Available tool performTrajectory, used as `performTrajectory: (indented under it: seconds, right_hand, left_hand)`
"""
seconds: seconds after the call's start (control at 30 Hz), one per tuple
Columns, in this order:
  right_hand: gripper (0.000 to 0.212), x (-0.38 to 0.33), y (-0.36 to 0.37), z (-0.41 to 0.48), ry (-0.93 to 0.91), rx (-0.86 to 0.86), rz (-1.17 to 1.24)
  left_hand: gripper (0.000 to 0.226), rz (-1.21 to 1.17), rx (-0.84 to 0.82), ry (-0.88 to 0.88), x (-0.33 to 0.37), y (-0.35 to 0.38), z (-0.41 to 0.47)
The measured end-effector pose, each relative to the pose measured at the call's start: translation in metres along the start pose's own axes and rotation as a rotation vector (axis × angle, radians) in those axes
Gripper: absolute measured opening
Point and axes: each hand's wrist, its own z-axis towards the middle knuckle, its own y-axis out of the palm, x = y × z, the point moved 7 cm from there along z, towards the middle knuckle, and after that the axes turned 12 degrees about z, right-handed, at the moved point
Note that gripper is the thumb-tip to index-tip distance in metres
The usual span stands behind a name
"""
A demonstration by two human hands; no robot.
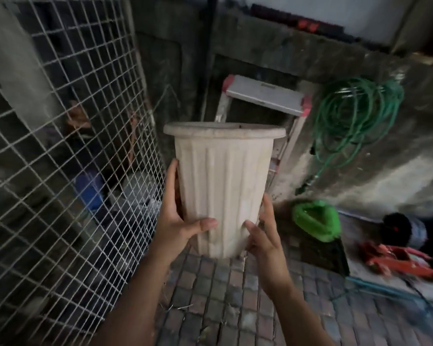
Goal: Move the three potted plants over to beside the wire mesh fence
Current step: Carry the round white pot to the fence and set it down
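Two forearms reach in from the bottom of the view, and each ends in a grip clamped on the same ribbed plant pot (223,186): the left grip (178,221) has its thumb laid across the front of the lower wall and its fingers running up the left side, while the right grip (263,236) mirrors it on the right side, thumb on the front and fingers behind the edge. Holding low and on opposite sides looks like a way to take the weight from near the base and keep the pot upright, so that whatever is in it does not spill. The pot hangs in the air above the brick-paved floor (223,308), touching nothing but the two grips, with the wire mesh fence (73,146) just to its left, so I judge it is on its way to be set down on the paving at the foot of the mesh. It is a tall, tapering, cream-coloured pot with upright ribs, a wide flat rim with a small notch at the front, and grey grime on its wall; the rim is seen nearly edge-on, so the inside is hidden and no plant shows above it. Behind it a stepladder (263,94) with red caps leans at the stained wall (385,176), where a coiled green hose (355,116) hangs
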Motion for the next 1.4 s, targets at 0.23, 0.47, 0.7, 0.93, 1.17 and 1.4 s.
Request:
performTrajectory:
  seconds: [0.23, 0.47, 0.7, 0.93, 1.17, 1.4]
  right_hand:
    - [0.055, 0.079, 0.001, 0.104, 0.283, -0.077, 0.004]
    - [0.048, 0.185, 0.002, 0.185, 0.543, -0.305, -0.019]
    - [0.034, 0.364, -0.030, 0.229, 0.674, -0.478, -0.005]
    - [0.042, 0.572, -0.092, 0.207, 0.763, -0.551, -0.036]
    - [0.048, 0.782, -0.132, 0.154, 0.844, -0.585, 0.072]
    - [0.045, 0.923, -0.117, 0.141, 0.876, -0.683, 0.218]
  left_hand:
    - [0.143, 0.003, 0.138, -0.126, -0.081, -0.018, 0.045]
    - [0.149, 0.114, 0.350, -0.197, -0.173, -0.016, 0.046]
    - [0.153, 0.332, 0.641, -0.430, -0.340, 0.004, -0.016]
    - [0.153, 0.437, 0.757, -0.557, -0.540, 0.024, -0.121]
    - [0.149, 0.531, 0.644, -0.477, -0.721, 0.019, -0.208]
    - [0.147, 0.600, 0.710, -0.375, -0.826, -0.010, -0.251]
